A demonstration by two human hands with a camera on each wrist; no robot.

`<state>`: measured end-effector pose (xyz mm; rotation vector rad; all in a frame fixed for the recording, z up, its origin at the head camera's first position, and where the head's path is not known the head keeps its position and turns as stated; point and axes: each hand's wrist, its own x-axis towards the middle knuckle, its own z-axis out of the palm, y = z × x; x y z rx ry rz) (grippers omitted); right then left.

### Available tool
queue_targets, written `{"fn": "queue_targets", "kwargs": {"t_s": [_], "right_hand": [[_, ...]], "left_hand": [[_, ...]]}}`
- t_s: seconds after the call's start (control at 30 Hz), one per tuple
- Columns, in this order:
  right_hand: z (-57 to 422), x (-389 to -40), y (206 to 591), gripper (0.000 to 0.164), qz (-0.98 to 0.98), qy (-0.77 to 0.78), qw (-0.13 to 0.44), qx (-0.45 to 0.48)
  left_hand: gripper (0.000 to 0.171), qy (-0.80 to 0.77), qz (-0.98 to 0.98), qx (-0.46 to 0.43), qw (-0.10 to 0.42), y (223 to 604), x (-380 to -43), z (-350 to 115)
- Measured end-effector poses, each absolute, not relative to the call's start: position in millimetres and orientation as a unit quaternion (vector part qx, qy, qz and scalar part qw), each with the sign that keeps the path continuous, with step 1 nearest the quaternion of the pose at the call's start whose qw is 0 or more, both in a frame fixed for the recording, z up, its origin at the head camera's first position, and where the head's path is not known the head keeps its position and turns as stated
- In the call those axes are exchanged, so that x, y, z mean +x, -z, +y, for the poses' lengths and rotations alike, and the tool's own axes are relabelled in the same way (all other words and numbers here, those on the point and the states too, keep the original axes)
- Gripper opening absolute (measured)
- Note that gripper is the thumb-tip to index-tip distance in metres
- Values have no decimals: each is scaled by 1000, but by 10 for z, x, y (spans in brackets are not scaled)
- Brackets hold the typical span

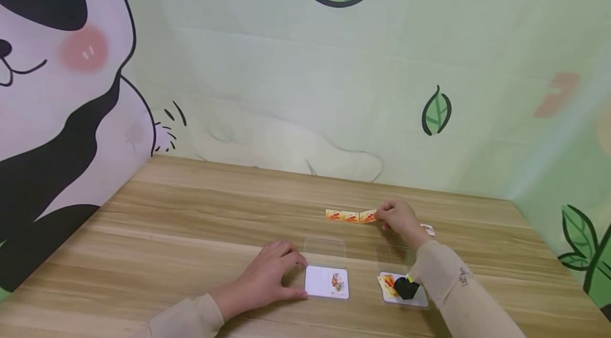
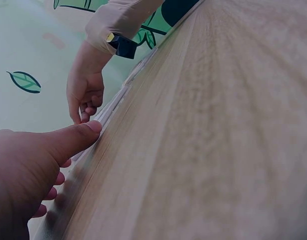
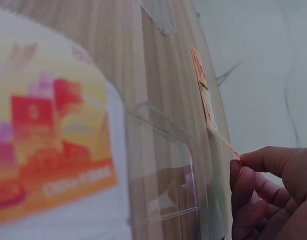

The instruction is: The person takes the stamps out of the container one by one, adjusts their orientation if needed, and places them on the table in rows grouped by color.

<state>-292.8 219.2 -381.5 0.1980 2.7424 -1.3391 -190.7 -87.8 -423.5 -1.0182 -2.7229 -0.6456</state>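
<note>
Between thumb and fingertips, my right hand (image 1: 398, 219) pinches the right end of a small orange-and-yellow card (image 1: 367, 215). That card is tilted up in the right wrist view, its far end by a row of two similar cards (image 1: 350, 217) on the table. My left hand (image 1: 268, 278) holds the left side of a flat clear plastic case, thumb at its near corner and fingertips at the far one. A white card with a small picture (image 1: 320, 281) lies in it, and its clear lid (image 1: 324, 249) is folded back.
A second clear case with its lid (image 1: 391, 258) back sits under my right forearm, with an orange card (image 1: 387, 285) over its white contents. The black wrist camera (image 1: 406, 288) partly covers it. Another small white card (image 1: 428, 230) lies beyond my right wrist. A printed wall (image 1: 267, 88) backs the table.
</note>
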Motion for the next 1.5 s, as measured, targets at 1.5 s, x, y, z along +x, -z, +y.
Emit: {"fn": "queue_targets", "kwargs": {"t_s": [1.5], "right_hand": [[2237, -2808, 3617, 21, 927, 373, 9, 35]], "left_hand": [[43, 219, -911, -341, 77, 4214, -1893, -875]]}}
